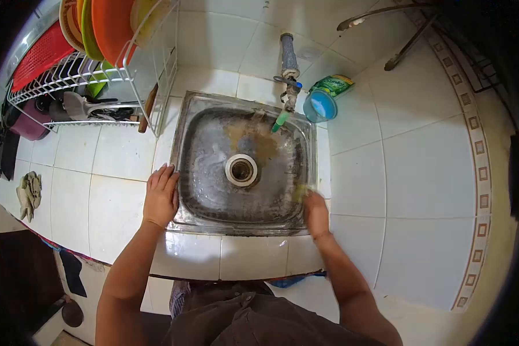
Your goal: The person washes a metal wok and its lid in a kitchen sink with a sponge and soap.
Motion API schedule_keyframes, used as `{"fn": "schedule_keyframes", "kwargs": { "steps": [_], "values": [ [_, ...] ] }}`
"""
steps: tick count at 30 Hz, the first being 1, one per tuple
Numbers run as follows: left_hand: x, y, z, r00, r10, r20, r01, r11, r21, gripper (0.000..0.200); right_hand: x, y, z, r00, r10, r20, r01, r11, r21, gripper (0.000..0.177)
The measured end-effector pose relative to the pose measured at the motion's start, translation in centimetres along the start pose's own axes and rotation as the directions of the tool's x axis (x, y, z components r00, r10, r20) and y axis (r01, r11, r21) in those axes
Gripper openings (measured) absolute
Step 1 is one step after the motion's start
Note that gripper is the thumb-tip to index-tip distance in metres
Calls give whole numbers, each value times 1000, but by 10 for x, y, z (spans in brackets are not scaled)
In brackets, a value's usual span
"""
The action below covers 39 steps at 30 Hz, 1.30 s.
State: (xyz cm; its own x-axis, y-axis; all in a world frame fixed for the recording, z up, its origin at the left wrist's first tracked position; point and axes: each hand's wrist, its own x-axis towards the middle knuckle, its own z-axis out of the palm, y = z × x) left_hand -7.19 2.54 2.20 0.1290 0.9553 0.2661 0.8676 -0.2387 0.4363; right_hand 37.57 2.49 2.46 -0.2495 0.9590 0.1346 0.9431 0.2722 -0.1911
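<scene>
A worn metal sink (181,173) is set in the white tiled counter, with wet, soapy patches and brownish stains inside it. Near its middle stands the round white-rimmed drain (232,177). My left hand (162,196) lies flat on the sink's left edge and the tile beside it, fingers stretched and holding nothing. At the right inner wall, my right hand (316,213) is closed on a yellowish-green sponge (300,192), both smeared by motion. Over the back right of the basin, a tap (290,95) points down with a green spout end (279,121).
A blue tub (320,107) and a green packet (332,85) stand behind the sink's right corner. At the left is a white dish rack (92,72) with plates and utensils. A crumpled cloth (29,195) lies far left. A tiled wall (409,173) borders the right.
</scene>
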Motion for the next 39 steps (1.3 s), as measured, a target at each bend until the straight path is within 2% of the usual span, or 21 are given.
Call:
{"fn": "schedule_keyframes", "kwargs": {
  "steps": [3, 6, 7, 9, 10, 11, 13, 15, 18, 20, 21, 23, 25, 28, 29, 30, 31, 32, 34, 37, 39],
  "values": [
    [1, -1, -1, 1000, 0, 10, 0, 1000, -1, 39, -34, -32, -14, 992, 106, 71, -111, 991, 72, 28],
    [1, 0, -3, 1000, 2, 25, -2, 1000, 2, 39, 0, -11, -22, 978, 33, 206, -37, 999, 14, 32],
    [2, 1, -3, 1000, -2, 26, 2, 1000, 4, 39, 19, 5, -20, 996, -90, 22, 85, 985, 147, 33],
    [2, 1, -1, 1000, 0, 19, 0, 1000, 18, 40, 60, 26, -32, 926, 302, 227, -378, 750, 543, 32],
    [1, 0, -1, 1000, 4, 24, -5, 1000, 25, 41, 76, 27, -47, 937, 298, 184, -350, 758, 550, 32],
    [0, -1, 0, 1000, 2, 22, -2, 1000, 26, 41, 87, 62, -38, 957, 218, 192, -278, 879, 388, 32],
    [0, -1, 2, 1000, 4, 10, -4, 1000, 23, 42, 91, 77, -24, 952, 276, 133, -305, 896, 322, 32],
    [0, -1, 1, 1000, 6, 18, -7, 1000, 19, 42, 80, 51, -17, 982, 185, -25, -183, 981, 70, 33],
    [0, 1, -2, 1000, -5, 22, 5, 1000, 12, 43, 41, 9, -9, 962, 249, -109, -251, 968, -2, 33],
    [0, -1, 0, 1000, 7, 17, -8, 1000, 16, 43, 12, -17, -7, 976, 210, -51, -213, 975, -62, 34],
    [-1, -2, 1, 1000, 10, 14, -10, 1000, 19, 43, -5, -29, 3, 978, 173, -112, -184, 979, -91, 33],
    [-2, -4, 3, 1000, 16, 10, -16, 1000, 9, 43, -18, -54, 4, 992, 110, -62, -118, 981, -151, 26],
    [-3, -4, 3, 1000, 15, 6, -15, 1000, 11, 43, -16, -51, 12, 963, 102, 250, -34, 964, -263, 27],
    [-1, -1, -2, 999, 1, 39, -2, 1000, 16, 44, 4, -15, 28, 848, -114, 517, 199, 974, -112, 20],
    [-2, 0, -2, 999, 2, 34, -3, 1000, 11, 44, 26, -27, 1, 813, 4, 582, 182, 948, -260, 18],
    [-2, 0, -3, 1000, 3, 28, -4, 1000, 6, 44, 37, -2, 10, 856, -109, 505, 292, 908, -299, 18],
    [-1, 0, -3, 1000, 5, 22, -5, 1000, 2, 44, 59, 3, 7, 836, -123, 534, 338, 883, -326, 18],
    [-1, 0, -3, 1000, 1, 30, -1, 1000, -1, 44, 80, 10, 23, 859, -93, 503, 382, 771, -509, 17],
    [-1, -1, -1, 1000, 7, 17, -7, 1000, 2, 43, 126, 20, 38, 880, -117, 461, 375, 768, -520, 16],
    [-1, -2, 2, 1000, 17, 5, -17, 1000, -13, 42, 172, 26, 51, 925, -274, 264, 380, 711, -592, 17],
    [-1, -5, 1, 1000, 27, -9, -28, 1000, -12, 41, 159, 45, 82, 960, -267, 88, 274, 820, -502, 17]
  ]
}}
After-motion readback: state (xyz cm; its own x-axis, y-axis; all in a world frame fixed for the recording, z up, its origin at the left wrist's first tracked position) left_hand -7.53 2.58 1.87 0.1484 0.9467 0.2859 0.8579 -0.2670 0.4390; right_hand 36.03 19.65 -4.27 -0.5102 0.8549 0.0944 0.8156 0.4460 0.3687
